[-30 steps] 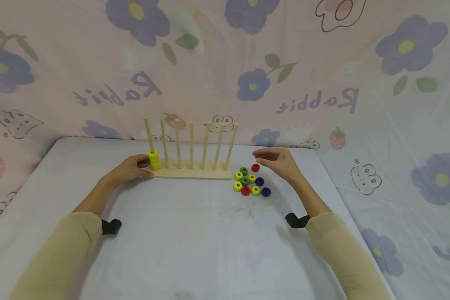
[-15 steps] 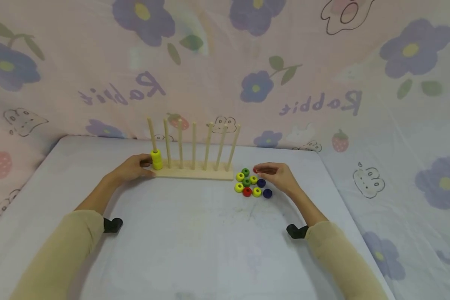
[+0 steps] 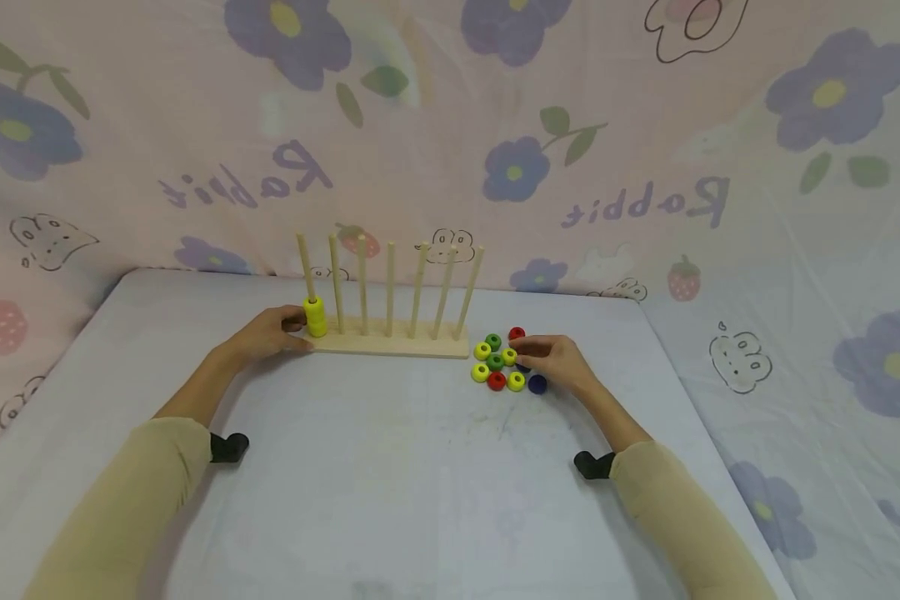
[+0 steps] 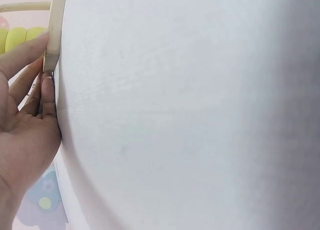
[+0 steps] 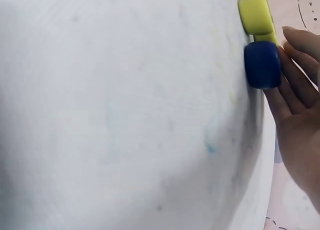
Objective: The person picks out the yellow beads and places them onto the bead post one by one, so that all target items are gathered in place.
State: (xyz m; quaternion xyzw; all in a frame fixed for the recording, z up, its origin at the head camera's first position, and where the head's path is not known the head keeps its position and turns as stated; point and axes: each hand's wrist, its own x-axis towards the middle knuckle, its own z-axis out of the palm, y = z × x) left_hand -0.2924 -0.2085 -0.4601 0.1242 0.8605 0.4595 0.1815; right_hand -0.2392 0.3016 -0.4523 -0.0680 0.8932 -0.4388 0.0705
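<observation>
My left hand (image 3: pixel 270 333) grips the left end of a pale wooden peg stand (image 3: pixel 390 344), thumb at the front edge and other fingers behind. Several yellow beads (image 3: pixel 315 317) are stacked on its leftmost peg; the remaining pegs are bare. My right hand (image 3: pixel 558 360) is low over the right side of a group of loose beads, fingers extended and slightly bent. Nearest its fingertips are a yellow bead (image 3: pixel 509 357) and a partly hidden dark blue bead (image 3: pixel 524 367). No bead is visibly pinched. Another blue bead (image 5: pixel 262 65) stands before the fingers in the right wrist view.
Red beads (image 3: pixel 497 381), green beads (image 3: pixel 495 362) and more yellow beads (image 3: pixel 481 372) lie close together right of the stand. A white-covered table (image 3: pixel 390 483) bears everything. Behind it hangs a flowered cloth (image 3: pixel 420 125).
My right hand comes down from above the beads, passes over the far red bead, and is now nearer the yellow and blue ones. The red bead shows again. My left hand keeps its hold.
</observation>
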